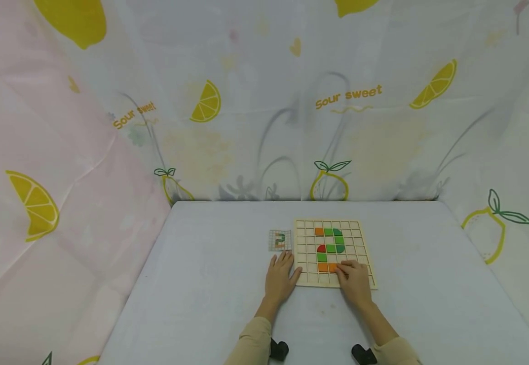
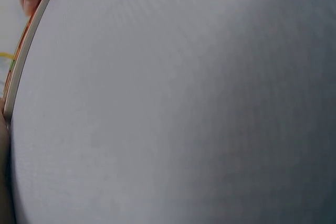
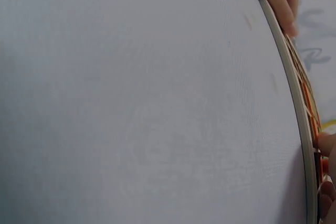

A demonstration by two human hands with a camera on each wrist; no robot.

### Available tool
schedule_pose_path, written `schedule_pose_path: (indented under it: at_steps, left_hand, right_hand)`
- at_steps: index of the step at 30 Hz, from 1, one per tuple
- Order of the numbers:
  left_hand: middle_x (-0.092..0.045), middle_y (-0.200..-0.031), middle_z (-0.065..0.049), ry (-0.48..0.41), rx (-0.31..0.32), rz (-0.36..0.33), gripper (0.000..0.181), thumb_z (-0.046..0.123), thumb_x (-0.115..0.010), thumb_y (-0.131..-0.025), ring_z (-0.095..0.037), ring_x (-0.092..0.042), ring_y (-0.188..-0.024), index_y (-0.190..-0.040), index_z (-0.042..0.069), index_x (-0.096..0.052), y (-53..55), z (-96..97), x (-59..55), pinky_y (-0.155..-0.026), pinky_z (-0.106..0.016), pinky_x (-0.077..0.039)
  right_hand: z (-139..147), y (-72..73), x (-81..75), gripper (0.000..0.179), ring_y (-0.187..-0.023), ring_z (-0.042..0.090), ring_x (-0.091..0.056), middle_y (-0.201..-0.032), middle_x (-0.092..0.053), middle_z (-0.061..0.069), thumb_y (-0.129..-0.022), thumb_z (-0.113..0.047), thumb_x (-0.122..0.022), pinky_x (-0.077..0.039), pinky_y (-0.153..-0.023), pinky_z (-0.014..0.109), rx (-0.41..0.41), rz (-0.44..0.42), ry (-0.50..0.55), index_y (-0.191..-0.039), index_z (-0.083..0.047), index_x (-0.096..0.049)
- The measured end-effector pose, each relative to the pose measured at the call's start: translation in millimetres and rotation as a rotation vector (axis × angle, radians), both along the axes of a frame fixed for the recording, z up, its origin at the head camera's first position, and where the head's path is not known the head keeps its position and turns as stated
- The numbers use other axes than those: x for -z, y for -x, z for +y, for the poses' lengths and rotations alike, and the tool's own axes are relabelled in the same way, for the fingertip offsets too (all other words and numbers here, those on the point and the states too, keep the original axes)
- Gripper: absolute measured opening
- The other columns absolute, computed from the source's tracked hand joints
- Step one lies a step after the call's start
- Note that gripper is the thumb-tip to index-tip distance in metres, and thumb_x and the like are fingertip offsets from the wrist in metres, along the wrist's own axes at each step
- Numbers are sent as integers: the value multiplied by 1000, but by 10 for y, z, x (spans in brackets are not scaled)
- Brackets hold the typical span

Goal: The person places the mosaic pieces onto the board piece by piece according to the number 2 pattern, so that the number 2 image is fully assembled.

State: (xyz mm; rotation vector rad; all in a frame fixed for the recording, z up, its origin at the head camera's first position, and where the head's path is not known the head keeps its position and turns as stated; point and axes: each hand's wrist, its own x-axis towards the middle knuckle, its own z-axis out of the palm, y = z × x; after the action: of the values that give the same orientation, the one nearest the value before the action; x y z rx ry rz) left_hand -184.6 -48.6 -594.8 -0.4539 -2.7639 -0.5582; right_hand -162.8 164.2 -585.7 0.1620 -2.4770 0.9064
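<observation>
A pale wooden grid board (image 1: 307, 278) lies on the white table, with coloured tiles set in its squares. Orange (image 1: 319, 231), green (image 1: 328, 232) and red tiles (image 1: 321, 249) form a shape like a 2. My right hand (image 1: 355, 280) is over the board's lower right, its fingertips at the bottom row beside an orange tile (image 1: 332, 267). In the right wrist view its fingers pinch a small orange tile (image 3: 325, 165), mostly hidden. My left hand (image 1: 280, 279) lies with extended fingers along the board's left edge, thumb at the edge, fingertips just below a small pattern card (image 1: 273, 240).
The white table (image 1: 200, 284) stretches out to both sides of the board. Behind and beside it hangs a cloth (image 1: 255, 152) printed with lemons. Two black objects (image 1: 279, 350) show by the sleeves at the wrists.
</observation>
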Motion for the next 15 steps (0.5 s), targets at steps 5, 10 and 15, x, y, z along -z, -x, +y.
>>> schedule_pose_path:
  at_steps: [5, 10, 15]
  left_hand:
    - [-56, -132, -7, -1, 0, -6, 47, 38, -54, -93, -22, -46, -129, -126, 4, -59, 5, 2, 9, -112, -42, -28]
    - [-56, -132, -7, -3, 1, 0, 47, 37, -54, -93, -22, -47, -128, -126, 4, -59, 13, -10, 6, -112, -42, -28]
    - [-56, -132, -7, -2, -1, 3, 47, 38, -54, -93, -22, -47, -128, -126, 4, -59, 23, -17, -9, -112, -42, -29]
  right_hand:
    - [106, 3, -5, 12, -85, 35, -60, -90, -68, 18, -76, 2, -73, -50, -72, 46, -62, -15, 29, -86, 8, -72]
    - [237, 39, -61, 17, -83, 31, -64, -94, -67, 16, -73, 3, -76, -56, -66, 35, -155, -84, 69, -89, 8, -71]
    - [297, 97, -118, 23, -68, 14, -58, -92, -68, 15, -70, -3, -80, -50, -56, 21, -144, -144, 114, -89, 7, -71]
